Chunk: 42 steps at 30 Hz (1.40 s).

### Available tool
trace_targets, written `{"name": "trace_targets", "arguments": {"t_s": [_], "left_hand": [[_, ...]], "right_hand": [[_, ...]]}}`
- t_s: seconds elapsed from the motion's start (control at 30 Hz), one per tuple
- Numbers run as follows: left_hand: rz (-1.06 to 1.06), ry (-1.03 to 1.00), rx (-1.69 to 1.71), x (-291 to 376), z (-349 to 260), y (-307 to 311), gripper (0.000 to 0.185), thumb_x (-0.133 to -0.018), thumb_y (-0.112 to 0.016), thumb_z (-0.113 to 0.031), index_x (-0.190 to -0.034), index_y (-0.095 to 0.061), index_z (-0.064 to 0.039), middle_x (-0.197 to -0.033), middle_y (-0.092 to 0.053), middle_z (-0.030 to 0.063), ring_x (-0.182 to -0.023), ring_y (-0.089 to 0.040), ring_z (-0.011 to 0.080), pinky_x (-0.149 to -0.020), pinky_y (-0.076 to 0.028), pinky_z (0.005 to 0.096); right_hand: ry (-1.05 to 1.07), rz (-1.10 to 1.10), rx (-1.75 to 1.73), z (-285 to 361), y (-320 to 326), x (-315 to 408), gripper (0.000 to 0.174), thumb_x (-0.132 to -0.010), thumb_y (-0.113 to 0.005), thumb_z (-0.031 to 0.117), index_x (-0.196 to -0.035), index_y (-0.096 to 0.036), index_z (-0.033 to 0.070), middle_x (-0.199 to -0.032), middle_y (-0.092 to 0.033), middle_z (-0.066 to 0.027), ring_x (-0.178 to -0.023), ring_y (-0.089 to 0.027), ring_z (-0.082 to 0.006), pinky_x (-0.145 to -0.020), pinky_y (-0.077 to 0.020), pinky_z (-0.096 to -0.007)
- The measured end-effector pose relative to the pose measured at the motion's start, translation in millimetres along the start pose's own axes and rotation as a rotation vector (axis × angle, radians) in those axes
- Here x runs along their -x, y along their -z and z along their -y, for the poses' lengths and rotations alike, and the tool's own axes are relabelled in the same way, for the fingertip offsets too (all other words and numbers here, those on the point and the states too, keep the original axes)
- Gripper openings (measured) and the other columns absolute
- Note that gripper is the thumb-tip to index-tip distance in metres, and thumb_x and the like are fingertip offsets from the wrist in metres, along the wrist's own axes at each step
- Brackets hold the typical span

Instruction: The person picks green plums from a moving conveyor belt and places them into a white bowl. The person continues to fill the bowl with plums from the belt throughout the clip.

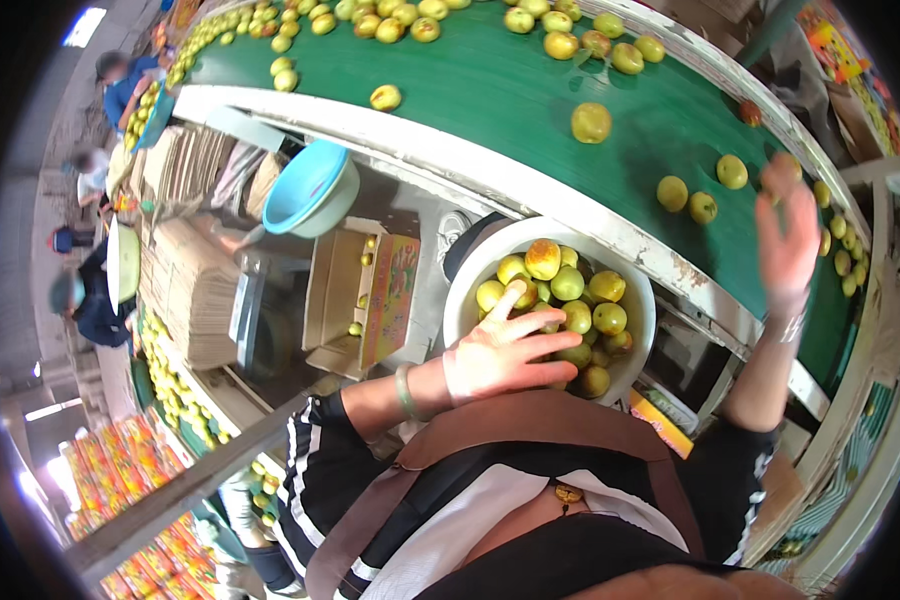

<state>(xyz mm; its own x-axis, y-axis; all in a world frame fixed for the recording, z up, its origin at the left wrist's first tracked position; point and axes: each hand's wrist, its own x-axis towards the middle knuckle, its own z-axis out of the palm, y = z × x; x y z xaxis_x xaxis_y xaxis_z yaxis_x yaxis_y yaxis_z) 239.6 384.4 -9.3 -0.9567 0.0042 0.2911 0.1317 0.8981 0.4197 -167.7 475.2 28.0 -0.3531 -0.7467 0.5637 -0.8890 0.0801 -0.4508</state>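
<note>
A white basin (643,330) full of yellow-green jujube-like fruits (567,283) sits in front of me, against the near rail of a green conveyor belt. My left hand (506,349) lies palm down over the basin, fingers spread on the fruits; whether it grips one cannot be told. Over the belt (487,75) on the right, my right hand (787,225) is stretched out and blurred, with a fruit (784,171) at its fingertips. Whether that fruit is held is unclear. Loose fruits (673,193) lie on the belt just left of this hand, and more line the far edge.
The belt's white rail (450,161) runs between me and the belt. To the left are a blue basin (307,187), an open cardboard box (334,300) with a few fruits, and stacked flat cardboard (195,292). People work farther left. A grey bar (187,487) crosses the lower left.
</note>
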Motion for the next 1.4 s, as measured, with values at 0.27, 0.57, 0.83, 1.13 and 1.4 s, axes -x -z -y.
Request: {"name": "trace_targets", "arguments": {"t_s": [0.27,0.57,0.83,1.13,1.4], "left_hand": [[-0.639,0.517,-0.002,-19,140,107,0.04,-0.091,-0.069,-0.006,-0.13,-0.064,0.0,-0.136,-0.064,0.0178,-0.128,-0.06,0.0326,-0.111,-0.045,0.0418],[-0.256,1.123,-0.434,-34,432,176,0.078,-0.088,-0.066,-0.058,-0.151,-0.05,-0.015,-0.144,-0.061,0.0165,-0.133,-0.057,0.0352,-0.111,-0.045,0.0444],[-0.646,0.958,0.132,-129,417,150,0.029,-0.094,-0.064,-0.026,-0.111,-0.069,-0.003,-0.087,-0.071,0.0124,-0.075,-0.068,0.0203,-0.064,-0.055,0.0344],[-0.02,0.313,0.115,-270,226,87,0.042,-0.084,-0.063,-0.01,-0.125,-0.068,-0.005,-0.106,-0.07,0.0112,-0.089,-0.067,0.0201,-0.08,-0.055,0.0326],[0.374,0.209,-0.209,-273,185,58,0.038,-0.088,-0.069,-0.037,-0.119,-0.07,-0.015,-0.11,-0.066,0.0144,-0.105,-0.066,0.035,-0.094,-0.052,0.0442]], "right_hand": [[-0.393,0.401,0.859,-83,-64,-68,0.052,-0.101,-0.052,0.047,-0.148,-0.053,0.026,-0.156,-0.049,-0.0079,-0.142,-0.045,-0.0353,-0.116,-0.0385,-0.046],[-0.322,-0.07,-0.143,-125,-30,-49,0.04,-0.103,-0.06,0.016,-0.14,-0.061,0.0,-0.131,-0.069,-0.0089,-0.119,-0.065,-0.0156,-0.103,-0.0492,-0.0289],[-0.762,-0.246,-0.877,-169,-7,-30,0.036,-0.102,-0.06,0.015,-0.135,-0.064,0.0,-0.124,-0.071,-0.0135,-0.106,-0.072,-0.025,-0.092,-0.0591,-0.0358],[0.051,0.285,0.455,-71,-65,-56,0.06,-0.087,-0.07,0.029,-0.144,-0.056,0.017,-0.142,-0.056,-0.0204,-0.133,-0.049,-0.0397,-0.112,-0.0383,-0.0515],[0.094,0.162,0.188,-47,-87,-69,0.039,-0.082,-0.075,0.023,-0.119,-0.065,0.014,-0.101,-0.067,-0.0101,-0.099,-0.062,-0.0318,-0.091,-0.0489,-0.0447]]}}
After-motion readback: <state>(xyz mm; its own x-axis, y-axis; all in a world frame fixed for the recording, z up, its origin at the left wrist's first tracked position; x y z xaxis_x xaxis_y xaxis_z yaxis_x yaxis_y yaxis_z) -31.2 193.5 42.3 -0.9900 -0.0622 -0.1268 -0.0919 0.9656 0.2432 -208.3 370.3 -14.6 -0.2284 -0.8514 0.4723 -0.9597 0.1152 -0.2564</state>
